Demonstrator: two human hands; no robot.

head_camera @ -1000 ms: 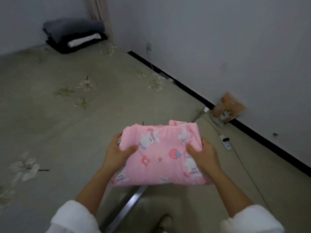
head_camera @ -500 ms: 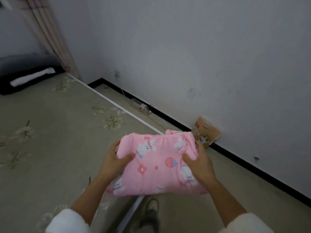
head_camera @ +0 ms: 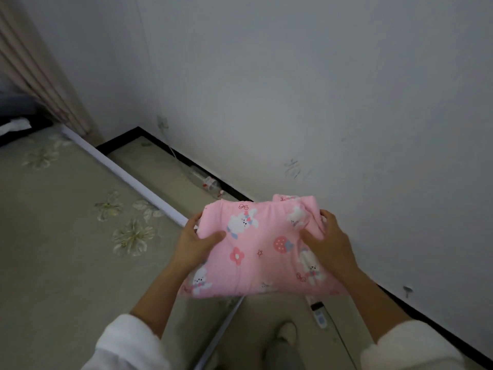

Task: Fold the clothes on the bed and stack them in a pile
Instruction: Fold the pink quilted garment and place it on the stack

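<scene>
My left hand point(head_camera: 193, 245) and right hand point(head_camera: 329, 243) each grip a side of the folded pink garment point(head_camera: 262, 249), held above the bed point(head_camera: 66, 236) edge; fingers underneath are hidden.

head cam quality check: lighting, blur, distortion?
Head view: dim, flat light with a cool cast, no glare or hard shadows; wide-angle bending shows in the bed edge and skirting; the pink garment and both hands, left and right, are fairly sharp, while the sleeves and shoe at the bottom edge are soft; the wall looks slightly vignetted toward the corners.
</scene>
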